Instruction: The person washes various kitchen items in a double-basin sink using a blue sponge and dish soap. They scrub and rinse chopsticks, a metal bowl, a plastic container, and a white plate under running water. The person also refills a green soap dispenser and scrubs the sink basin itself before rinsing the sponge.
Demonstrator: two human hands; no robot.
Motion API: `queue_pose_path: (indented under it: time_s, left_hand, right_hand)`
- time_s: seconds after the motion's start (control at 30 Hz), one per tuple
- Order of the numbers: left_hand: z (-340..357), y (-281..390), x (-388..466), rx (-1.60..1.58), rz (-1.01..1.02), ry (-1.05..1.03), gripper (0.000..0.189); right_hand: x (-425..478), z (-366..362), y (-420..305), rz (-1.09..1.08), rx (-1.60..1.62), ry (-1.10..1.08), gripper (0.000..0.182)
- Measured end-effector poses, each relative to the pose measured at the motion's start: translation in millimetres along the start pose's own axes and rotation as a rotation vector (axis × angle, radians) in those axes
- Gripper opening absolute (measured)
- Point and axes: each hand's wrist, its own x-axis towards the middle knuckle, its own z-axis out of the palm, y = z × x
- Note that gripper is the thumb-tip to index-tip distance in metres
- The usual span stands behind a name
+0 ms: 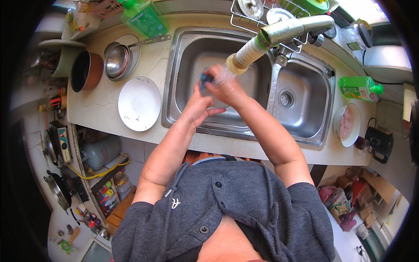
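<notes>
My left hand is over the larger basin of the stainless steel sink, gripping a small see-through vessel, perhaps a glass or bowl. My right hand presses a blue scrubbing cloth or sponge against the vessel's rim; it is blurred and partly hidden by fingers. Water sprays onto the right hand from the beige nozzle of a faucet with a white flexible extension. Both hands overlap, so much of the vessel is covered.
Left of the sink are a white plate, stacked metal bowls and a brown pot. On the right lie a green detergent bottle and a white bowl with pale pink contents. A wire rack stands behind the faucet.
</notes>
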Motion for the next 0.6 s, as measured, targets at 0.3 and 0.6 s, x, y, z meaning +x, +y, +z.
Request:
queue_pose_path:
  time_s: [0.3,0.6]
  left_hand:
    - [13,7,-13,0.033,0.043,0.042,0.09]
    - [4,12,-19,0.058,0.021,0.0,0.088]
  right_hand:
    - [2,-3,-1,0.234,-0.254,0.053,0.018]
    - [0,-3,-10,0.063,-0.194,-0.013,0.015]
